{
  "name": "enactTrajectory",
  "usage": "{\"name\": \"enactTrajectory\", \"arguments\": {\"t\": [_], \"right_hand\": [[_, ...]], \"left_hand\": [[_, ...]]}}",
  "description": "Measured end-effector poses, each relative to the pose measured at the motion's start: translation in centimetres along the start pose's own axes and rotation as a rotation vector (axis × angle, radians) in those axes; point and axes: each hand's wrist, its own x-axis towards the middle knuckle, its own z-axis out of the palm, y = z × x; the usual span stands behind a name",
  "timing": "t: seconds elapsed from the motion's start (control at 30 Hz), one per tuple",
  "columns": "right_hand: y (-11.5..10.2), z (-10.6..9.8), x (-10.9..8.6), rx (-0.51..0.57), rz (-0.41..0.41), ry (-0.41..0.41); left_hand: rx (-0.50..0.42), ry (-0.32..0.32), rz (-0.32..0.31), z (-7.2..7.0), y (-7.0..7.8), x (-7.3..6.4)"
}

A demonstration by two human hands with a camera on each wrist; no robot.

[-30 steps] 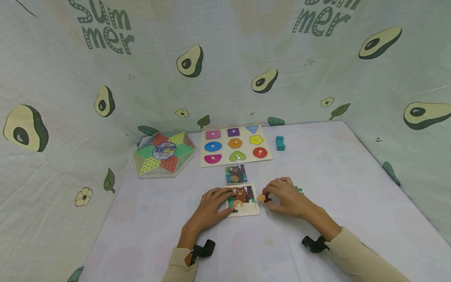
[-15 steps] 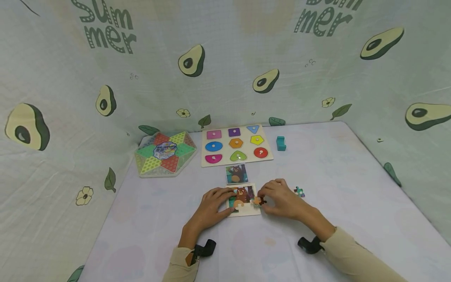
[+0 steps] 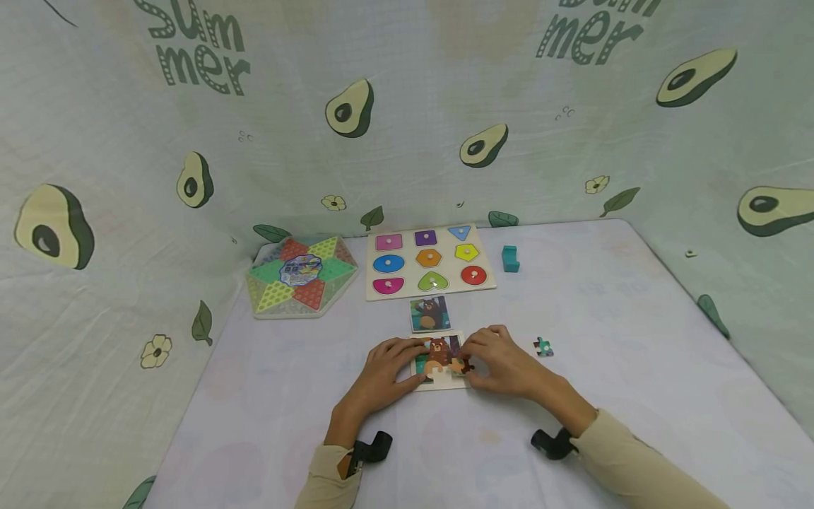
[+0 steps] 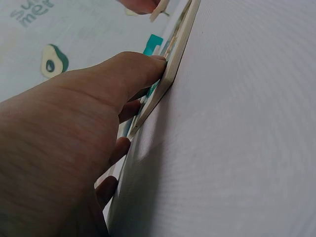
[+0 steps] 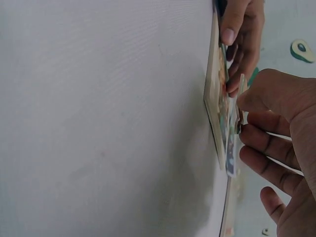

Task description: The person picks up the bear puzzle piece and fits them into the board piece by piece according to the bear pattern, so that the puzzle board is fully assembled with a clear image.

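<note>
In the head view my left hand point(image 3: 384, 375) rests on the left side of a small wooden jigsaw board point(image 3: 445, 384) with a bear picture. Its thumb lies on the board's top face in the left wrist view. My right hand point(image 3: 502, 365) pinches an orange and brown jigsaw piece point(image 3: 461, 366) over the board's right side. The right wrist view shows this jigsaw piece point(image 5: 241, 104) on edge between thumb and fingertips, slightly above the board point(image 5: 211, 103). The board's lower strip is bare wood. Another jigsaw piece point(image 3: 543, 347), teal, lies on the table to the right.
A square bear picture card point(image 3: 429, 314) lies just behind the board. Farther back are a wooden shape puzzle point(image 3: 420, 291) with coloured knobbed pieces, a hexagonal star-patterned game board point(image 3: 302, 279) and a teal block point(image 3: 510, 259). A printed cloth point(image 3: 407, 162) hangs behind the table.
My right hand has moved left with the jigsaw piece, from beside the board to over its right side, uncovering the teal piece. The left hand has stayed on the board.
</note>
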Motion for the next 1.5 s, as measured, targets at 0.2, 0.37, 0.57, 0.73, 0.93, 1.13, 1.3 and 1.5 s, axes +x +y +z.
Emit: {"name": "enactTrajectory", "arguments": {"t": [0.2, 0.37, 0.57, 0.73, 0.93, 1.13, 1.3, 1.5], "right_hand": [[-0.4, 0.2, 0.6, 0.013, -0.024, -0.001], [-0.6, 0.5, 0.8, 0.008, -0.028, -0.022], [-0.8, 0.9, 1.0, 0.002, -0.037, -0.022], [-1.0, 1.3, 1.1, -0.004, -0.041, -0.026], [-1.3, 1.5, 1.5, 0.002, -0.043, -0.034], [-1.5, 1.8, 1.7, 0.002, -0.049, -0.036], [-1.5, 2.1, 1.7, -0.008, -0.068, -0.038], [-1.5, 2.2, 1.6, -0.068, -0.114, -0.059]], "left_hand": [[0.005, -0.005, -0.014, 0.1, -0.1, 0.0], [0.0, -0.021, -0.029, 0.0, 0.0, 0.1], [-0.007, -0.028, -0.03, -0.1, 0.1, 0.1], [-0.001, -0.031, -0.022, -0.1, 0.0, 0.1], [-0.003, -0.029, -0.023, -0.1, 0.0, 0.1], [0.001, -0.031, -0.03, -0.1, 0.1, 0.1], [0.006, -0.035, -0.029, -0.1, 0.1, 0.0], [0.011, -0.025, -0.013, -0.1, -0.1, 0.1]]}}
